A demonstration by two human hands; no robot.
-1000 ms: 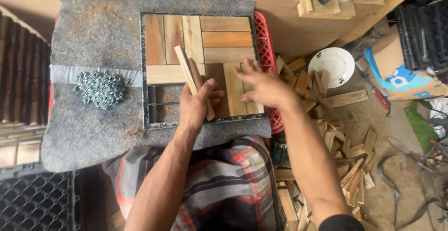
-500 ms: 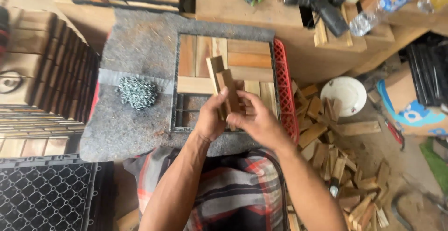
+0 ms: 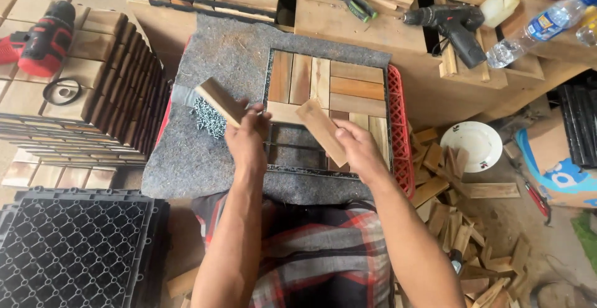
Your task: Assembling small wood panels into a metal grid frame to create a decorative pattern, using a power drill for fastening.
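L to R: black plastic grid tiles (image 3: 74,246) stacked bottom-left, red drill (image 3: 42,37) on wood tile stacks above. Screw pile (image 3: 208,116) on grey felt pad (image 3: 205,159). Left hand (image 3: 247,139) closed around a wood slat (image 3: 219,101), held up over the screws. Right hand (image 3: 357,149) gripping 2nd slat (image 3: 322,131), tilted above the partly filled tile frame (image 3: 329,103). Loose slat heap (image 3: 460,221) on floor at right, w/ white plate (image 3: 471,146); black drill (image 3: 451,25) on counter (image 3: 348,28).

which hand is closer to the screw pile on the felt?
Left. The left hand, holding a wooden slat, sits just right of the screw pile. The right hand, holding another slat, is farther right, over the tile frame.
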